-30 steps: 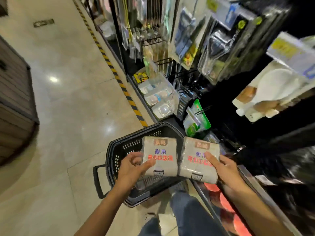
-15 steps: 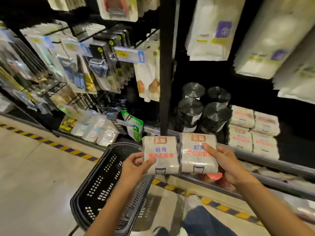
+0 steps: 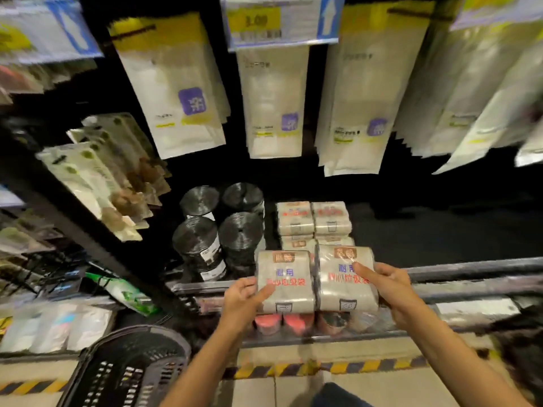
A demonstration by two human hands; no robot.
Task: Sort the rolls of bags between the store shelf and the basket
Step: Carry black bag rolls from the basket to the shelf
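Note:
My left hand grips a beige pack of bag rolls with red and blue print. My right hand grips a second identical pack, thumb across its front. Both packs are held side by side in front of the shelf's metal edge. Behind them on the shelf lie several matching beige packs, with black rolls of bags standing to their left. The black plastic basket sits on the floor at the lower left, away from both hands.
White bag packages hang on hooks above the shelf, under a yellow price tag. More hanging goods fill the left bay. Red-lidded items sit on the lower shelf. A yellow-black stripe marks the floor by the shelf base.
My view has swung right and up, from the basket to the shelf face. Both hands have carried their packs away from the basket to the shelf edge, grips unchanged.

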